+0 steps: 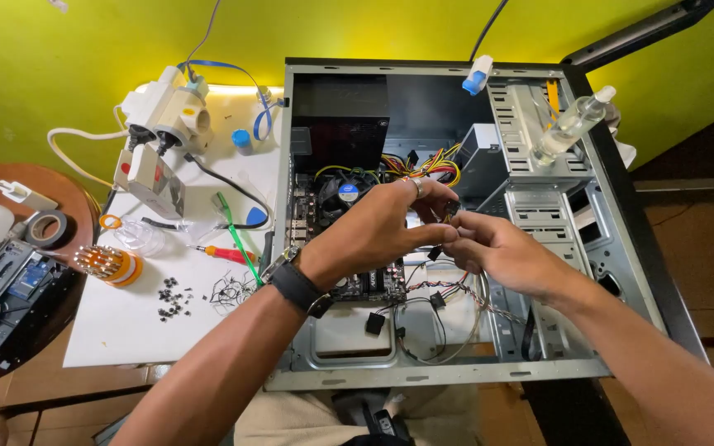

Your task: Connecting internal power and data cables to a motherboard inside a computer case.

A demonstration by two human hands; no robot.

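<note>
Working inside an open PC case (336, 381) lying flat. Nearest, loose wires (448, 307) looping over the case floor, small black plugs on the ends. Above those, left hand (373, 233), watch on wrist, and right hand (502, 252) meeting over the motherboard (324, 206), fingertips of both pinched narrow on a small black connector (438, 245) and its thin lead. Looks like fiddly plug work, so probably best gripping the plug body, not the wire, and keeping wrists low and steady. Both wrists angled inward, fingers curled. Further back, fan (347, 190), yellow cable bundle (423, 165), bottle (568, 125) on the drive cage.
</note>
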